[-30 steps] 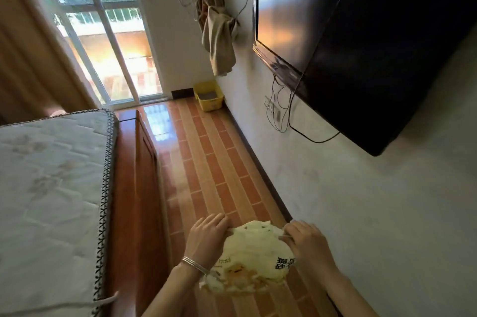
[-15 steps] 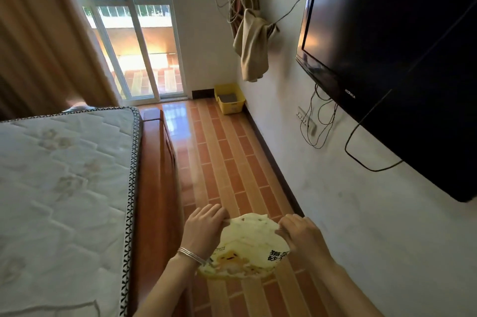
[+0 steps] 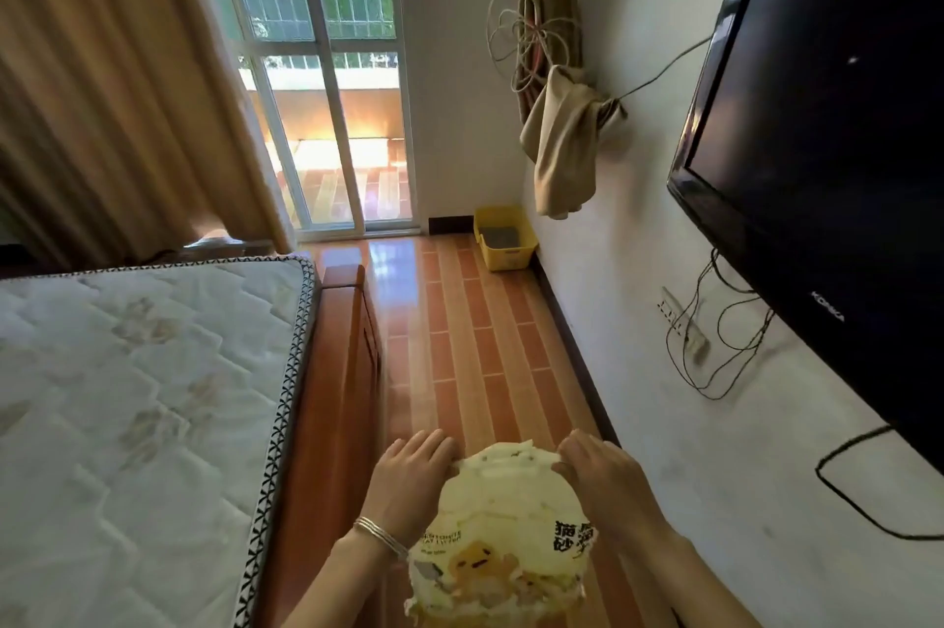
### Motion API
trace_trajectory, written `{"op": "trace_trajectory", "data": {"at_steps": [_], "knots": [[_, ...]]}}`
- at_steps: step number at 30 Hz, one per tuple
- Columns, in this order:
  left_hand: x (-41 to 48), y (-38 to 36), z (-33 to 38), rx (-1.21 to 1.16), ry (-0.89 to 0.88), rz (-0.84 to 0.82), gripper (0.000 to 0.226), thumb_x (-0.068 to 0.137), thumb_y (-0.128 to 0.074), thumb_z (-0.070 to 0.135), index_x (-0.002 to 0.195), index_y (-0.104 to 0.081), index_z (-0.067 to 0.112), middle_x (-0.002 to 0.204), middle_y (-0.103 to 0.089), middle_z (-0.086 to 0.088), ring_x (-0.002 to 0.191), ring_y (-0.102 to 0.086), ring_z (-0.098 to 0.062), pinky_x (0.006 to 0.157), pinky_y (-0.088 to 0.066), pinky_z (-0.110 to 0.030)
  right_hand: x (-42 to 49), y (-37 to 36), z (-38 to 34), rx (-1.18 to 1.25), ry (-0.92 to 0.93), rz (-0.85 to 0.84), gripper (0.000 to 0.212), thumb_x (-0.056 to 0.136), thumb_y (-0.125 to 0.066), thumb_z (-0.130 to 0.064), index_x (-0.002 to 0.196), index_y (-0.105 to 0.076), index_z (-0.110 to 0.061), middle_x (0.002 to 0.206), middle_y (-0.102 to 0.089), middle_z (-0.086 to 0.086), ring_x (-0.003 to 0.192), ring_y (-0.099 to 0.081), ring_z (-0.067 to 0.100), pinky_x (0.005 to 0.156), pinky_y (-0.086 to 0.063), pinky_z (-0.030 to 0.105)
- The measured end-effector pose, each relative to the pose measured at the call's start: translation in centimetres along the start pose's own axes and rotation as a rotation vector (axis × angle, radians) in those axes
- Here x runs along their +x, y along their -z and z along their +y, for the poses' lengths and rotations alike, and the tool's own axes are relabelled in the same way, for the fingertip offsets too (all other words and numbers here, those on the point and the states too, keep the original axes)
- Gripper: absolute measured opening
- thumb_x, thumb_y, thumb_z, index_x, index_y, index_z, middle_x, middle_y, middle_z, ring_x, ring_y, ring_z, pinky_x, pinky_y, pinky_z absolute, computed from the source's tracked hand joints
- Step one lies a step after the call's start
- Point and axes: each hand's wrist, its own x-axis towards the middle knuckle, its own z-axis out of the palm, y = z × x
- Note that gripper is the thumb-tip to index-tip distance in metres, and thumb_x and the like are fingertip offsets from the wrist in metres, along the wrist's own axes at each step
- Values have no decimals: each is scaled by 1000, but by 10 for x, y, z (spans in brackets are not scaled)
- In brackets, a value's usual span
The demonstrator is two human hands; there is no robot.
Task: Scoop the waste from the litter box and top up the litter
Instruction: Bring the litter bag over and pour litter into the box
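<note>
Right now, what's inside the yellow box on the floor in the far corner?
A flat grey layer shows inside the yellow litter box, probably litter. Its near wall hides the front part, and at this distance any waste cannot be made out.

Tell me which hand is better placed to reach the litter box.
Probably right: the litter box sits far ahead against the wall on the right hand side; the left hand is nearer the bed. Both grip the litter bag.

Bright daylight from glass door (image 3: 327, 126) | glare on floor (image 3: 393, 264) | wide-angle bending at edges | slight softness
</note>
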Motion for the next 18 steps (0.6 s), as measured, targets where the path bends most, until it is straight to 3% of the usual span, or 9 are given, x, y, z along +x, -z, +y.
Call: {"op": "trace_trajectory", "data": {"at_steps": [3,6,9,12,18], "knots": [[36,-8,-13,-15,26,14,18,79,-64,27,79,-46,31,74,-53,16,67,-53,-4,53,-37,-18,42,-9,22,25,31,14,31,96,-25,-45,75,-36,-26,64,-43,-12,49,-28,5,45,-24,17],[68,-13,-26,-7,74,8,32,63,-83,24,74,-53,29,70,-55,16,63,-54,-5,50,-38,-18,81,-14,37,82,51,-14,24,91,-44,-41,75,-36,-26,65,-45,-12,50,-31,4,46,-26,16],[94,-21,-41,0,101,-20,33,61,-85,25,72,-54,29,69,-55,16,63,-55,-6,50,-38,-19,106,-26,52,170,29,-81,27,83,-64,-34,77,-39,-26,69,-49,-11,54,-36,3,48,-27,13],[121,-35,-63,-12,113,-27,33,64,-84,24,73,-53,28,70,-55,15,64,-56,-8,51,-39,-21,134,-37,65,256,-2,-137,23,82,-66,-34,77,-45,-26,72,-50,-14,56,-39,1,49,-26,9],[183,-57,-124,-40,87,-27,36,60,-85,22,74,-53,29,70,-54,16,62,-55,-8,51,-41,-21,209,-69,78,332,-92,-200,18,80,-67,-40,78,-57,-25,73,-45,-28,60,-46,-5,58,-39,13]]}}
